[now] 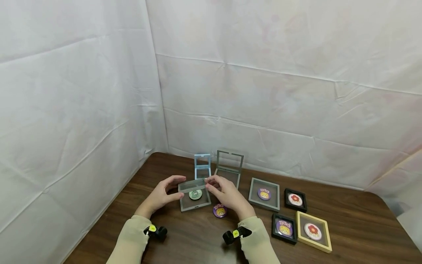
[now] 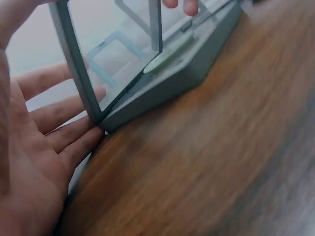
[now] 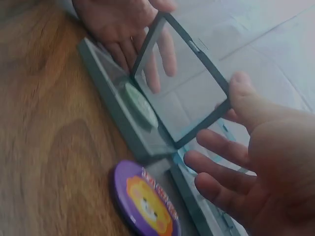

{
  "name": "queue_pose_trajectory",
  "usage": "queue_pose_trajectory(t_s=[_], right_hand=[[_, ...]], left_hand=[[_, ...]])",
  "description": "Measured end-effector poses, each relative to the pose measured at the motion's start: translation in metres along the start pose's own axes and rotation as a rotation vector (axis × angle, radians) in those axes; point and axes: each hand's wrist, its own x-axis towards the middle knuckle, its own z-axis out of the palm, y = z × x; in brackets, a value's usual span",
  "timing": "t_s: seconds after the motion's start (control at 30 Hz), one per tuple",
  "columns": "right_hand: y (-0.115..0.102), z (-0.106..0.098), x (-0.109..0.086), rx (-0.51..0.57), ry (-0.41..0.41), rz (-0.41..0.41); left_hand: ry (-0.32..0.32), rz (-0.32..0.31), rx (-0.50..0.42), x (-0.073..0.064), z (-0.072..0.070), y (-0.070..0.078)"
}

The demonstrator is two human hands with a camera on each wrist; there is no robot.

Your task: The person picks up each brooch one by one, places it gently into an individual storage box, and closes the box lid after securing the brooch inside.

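A grey display case (image 1: 196,208) lies on the table, its clear-film lid (image 3: 184,81) raised at an angle. Inside the base rests a round green badge (image 1: 195,194). My left hand (image 1: 162,194) holds the lid's left side, thumb at its top corner and fingers behind the film (image 2: 54,110). At the opposite corner, my right hand (image 1: 227,192) pinches the lid's edge between thumb and index finger; the other fingers are loosely bent. A purple badge with a yellow animal (image 1: 219,211) lies on the table beside the case, below my right hand.
Behind the hands stand an open light-blue case (image 1: 202,167) and an open grey case (image 1: 229,169). To the right are a grey case with a purple badge (image 1: 253,198), two black cases (image 1: 295,190) and a yellow case (image 1: 326,234). White cloth (image 1: 263,110) hangs behind the table.
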Motion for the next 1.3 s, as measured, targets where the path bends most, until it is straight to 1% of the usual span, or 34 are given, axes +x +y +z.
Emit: queue_pose_trajectory(t_s=[0.1, 0.27, 0.37, 0.5, 0.6, 0.7, 0.9, 1.03, 1.17, 1.3], right_hand=[[0.004, 0.0, -0.001, 0.001, -0.02, -0.029], [0.007, -0.001, -0.002, 0.004, -0.047, -0.066], [0.008, -0.001, -0.003, 0.012, -0.07, -0.059], [0.011, -0.001, -0.003, -0.002, -0.079, -0.041], [0.012, 0.0, -0.004, -0.022, -0.058, -0.022], [0.012, 0.001, -0.004, -0.05, -0.049, 0.015], [0.009, 0.0, -0.006, -0.085, -0.115, 0.077], [0.01, -0.001, -0.005, -0.073, -0.14, 0.091], [0.011, 0.0, -0.004, -0.047, -0.162, 0.098], [0.01, 0.0, -0.004, -0.027, -0.172, 0.1]], left_hand=[[-0.013, -0.049, 0.078, -0.001, -0.001, 0.0], [-0.045, -0.139, 0.198, -0.001, 0.001, -0.001], [-0.066, -0.159, 0.245, 0.0, 0.003, -0.001], [-0.09, -0.166, 0.253, 0.0, 0.003, 0.0], [-0.103, -0.176, 0.256, 0.0, 0.003, 0.0], [-0.124, -0.198, 0.27, 0.0, 0.002, 0.001], [-0.169, -0.223, 0.292, 0.0, 0.001, 0.004], [-0.166, -0.219, 0.289, 0.0, 0.002, 0.005], [-0.141, -0.214, 0.299, -0.001, 0.003, 0.003], [-0.123, -0.218, 0.331, -0.001, 0.002, 0.002]])
